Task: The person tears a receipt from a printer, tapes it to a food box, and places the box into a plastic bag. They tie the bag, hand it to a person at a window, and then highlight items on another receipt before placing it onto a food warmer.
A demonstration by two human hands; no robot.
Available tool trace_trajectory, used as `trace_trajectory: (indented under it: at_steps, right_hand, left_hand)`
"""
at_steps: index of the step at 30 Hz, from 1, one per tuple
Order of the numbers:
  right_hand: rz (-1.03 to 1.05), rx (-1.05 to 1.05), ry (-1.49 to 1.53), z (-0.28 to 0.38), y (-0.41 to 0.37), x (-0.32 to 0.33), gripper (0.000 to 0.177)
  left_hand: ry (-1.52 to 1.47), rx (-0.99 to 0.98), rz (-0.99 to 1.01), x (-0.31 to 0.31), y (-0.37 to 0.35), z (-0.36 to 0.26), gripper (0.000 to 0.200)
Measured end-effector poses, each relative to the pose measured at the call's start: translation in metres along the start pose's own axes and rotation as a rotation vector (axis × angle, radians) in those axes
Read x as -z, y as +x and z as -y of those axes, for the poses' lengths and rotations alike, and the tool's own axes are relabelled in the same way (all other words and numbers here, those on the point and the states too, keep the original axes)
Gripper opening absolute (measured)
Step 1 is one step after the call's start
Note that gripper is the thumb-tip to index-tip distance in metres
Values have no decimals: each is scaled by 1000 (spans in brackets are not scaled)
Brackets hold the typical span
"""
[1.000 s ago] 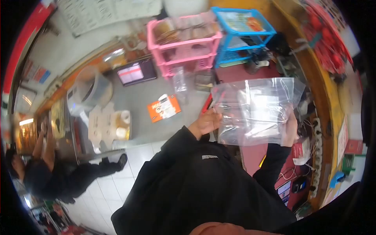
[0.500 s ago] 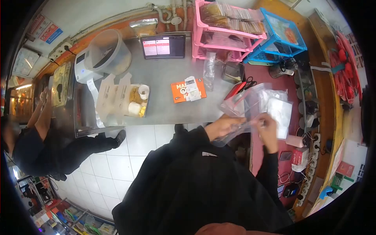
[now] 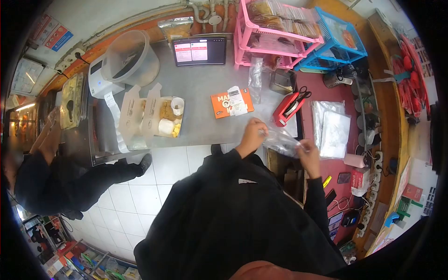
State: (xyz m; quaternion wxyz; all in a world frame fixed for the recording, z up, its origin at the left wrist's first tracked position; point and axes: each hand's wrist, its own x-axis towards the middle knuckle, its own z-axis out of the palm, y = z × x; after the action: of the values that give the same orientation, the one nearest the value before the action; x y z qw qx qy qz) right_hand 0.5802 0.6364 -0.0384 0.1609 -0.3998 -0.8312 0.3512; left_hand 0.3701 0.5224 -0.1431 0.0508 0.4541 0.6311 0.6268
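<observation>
Worktop (image 3: 200, 88): grey steel, runs along the wall. R end is a dark red section (image 3: 326, 91).

Second person (image 3: 56, 182), dark clothes, stands off the L end of the worktop, arms raised toward the L end. Not my wearer.

Pink rack (image 3: 275, 32) at far edge, R of centre, trays full of packets. Blue rack (image 3: 340, 39) just beside it at far R corner.

Clear tub (image 3: 130, 58) at far L corner, upright, sits on a white printer (image 3: 100, 81). A paper strip hangs from the printer toward the near edge.

Open food box (image 3: 156, 116), flaps out, near the near edge, L of centre. Contents incl. a small white cup; rest too small to ID.

Tablet (image 3: 199, 50) propped at far edge, centre, screen lit.

Stack of clear bags (image 3: 331, 128) lies flat on the red section, near its near edge.

Orange packet (image 3: 231, 102) flat, mid-worktop, white label on top.

Red tape dispenser (image 3: 289, 107) at the grey/red boundary, scissors (image 3: 303, 91) just beyond it.

Clear bag (image 3: 282, 140): bunched, held in the air between both hands over the near edge, just on the near side of the tape dispenser and apart from the stack.

Left hand (image 3: 252, 135): fingers closed, pinching the bag's L end. Right hand (image 3: 309, 156): fingers pinched together on the bag's R end.
</observation>
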Motion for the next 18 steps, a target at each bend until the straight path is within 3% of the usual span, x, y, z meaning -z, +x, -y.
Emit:
trace_trajectory:
  at_steps: [2,3,4,5,7,8,9,11,13,15,17,18]
  right_hand:
    - [149,-34,199,-39,-5,-55,11]
    - [261,-367,485,15,-9,-63,10]
    - [202,-496,837,34,-16,-86,8]
    - [228,-577,921,56,-17,-98,8]
    - [270,-745,1100,104,-16,-98,9]
    - [282,-698,1068,115,-17,-89,10]
    - [298,-650,1031,125,-17,-80,11]
    - [312,-430,793,138,-22,-72,16]
    - [279,-94,390,152,-30,-72,21]
    - [247,-69,384,162,-31,-69,26]
    - [225,-84,388,158,-28,-66,25]
    - [282,-182,503,163,-27,-60,24]
  left_hand:
    - [-103,-30,103,-18,-19,4,9]
    - [-152,-47,151,-30,-27,12,9]
    - [-274,60,142,-49,-41,43,12]
    - [-396,170,138,-72,-59,88,15]
    - [-216,205,230,-69,-41,110,16]
    - [83,126,311,-46,-8,95,15]
    - [-21,406,473,-17,21,70,19]
    - [-23,229,175,-41,5,147,21]
    - [-6,488,192,-31,22,162,18]
    - [12,528,71,-19,41,175,18]
    - [120,425,-10,1,65,184,15]
    - [245,329,-1,29,86,154,12]
